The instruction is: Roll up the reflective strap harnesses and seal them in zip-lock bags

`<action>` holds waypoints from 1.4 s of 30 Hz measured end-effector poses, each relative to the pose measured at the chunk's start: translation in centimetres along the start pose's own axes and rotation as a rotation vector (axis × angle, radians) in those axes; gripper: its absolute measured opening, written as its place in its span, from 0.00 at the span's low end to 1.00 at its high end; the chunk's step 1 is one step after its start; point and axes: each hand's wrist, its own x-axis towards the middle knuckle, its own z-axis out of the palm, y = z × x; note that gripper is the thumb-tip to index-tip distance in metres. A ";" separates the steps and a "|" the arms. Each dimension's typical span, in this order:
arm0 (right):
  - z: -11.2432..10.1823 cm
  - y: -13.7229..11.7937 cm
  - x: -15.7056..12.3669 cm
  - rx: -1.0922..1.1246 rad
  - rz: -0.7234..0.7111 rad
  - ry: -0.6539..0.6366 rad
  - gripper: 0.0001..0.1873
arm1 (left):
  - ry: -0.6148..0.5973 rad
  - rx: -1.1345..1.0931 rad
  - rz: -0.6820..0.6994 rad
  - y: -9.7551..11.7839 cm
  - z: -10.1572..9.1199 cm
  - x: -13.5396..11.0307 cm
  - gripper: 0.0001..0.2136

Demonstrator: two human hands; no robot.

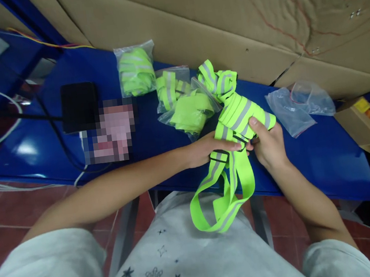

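Note:
Both of my hands grip one neon-yellow reflective strap [241, 113] with a grey stripe along its middle. My left hand [209, 149] pinches it close to the black plastic buckles [220, 155]. Higher up, my right hand [268, 139] has its thumb pressed over the wide folded layers. Loose loops [224, 214] of the strap hang below my hands, past the table's front edge. Another bundle of the same strap [220, 80] lies just behind the held one. To the left are several clear bags with folded straps inside, among them a full bag [136, 70] and a flatter bag [191, 110].
The blue table [318, 158] runs along a cardboard-covered wall [174, 27]. Crumpled clear bags [298, 104] and a small cardboard box [363, 123] lie at the right. A black square object [79, 107], a blurred-out patch and several cables [25, 185] are on the left.

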 end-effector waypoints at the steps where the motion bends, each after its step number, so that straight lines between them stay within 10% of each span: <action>1: -0.1 0.0 0.0 -0.017 -0.003 0.005 0.19 | 0.003 0.014 -0.004 0.1 0.0 0.0 0.17; 12: -2.0 0.0 0.9 -0.473 -0.330 0.010 0.26 | 0.333 0.172 -0.006 0.9 -0.7 0.1 0.11; 35: -0.3 1.4 -0.3 -0.239 -0.153 0.068 0.34 | 0.222 0.123 0.158 1.0 0.1 -0.2 0.19; 42: -0.3 1.2 0.0 -0.285 -0.166 -0.084 0.37 | 0.074 0.186 -0.012 2.6 -0.6 -1.0 0.22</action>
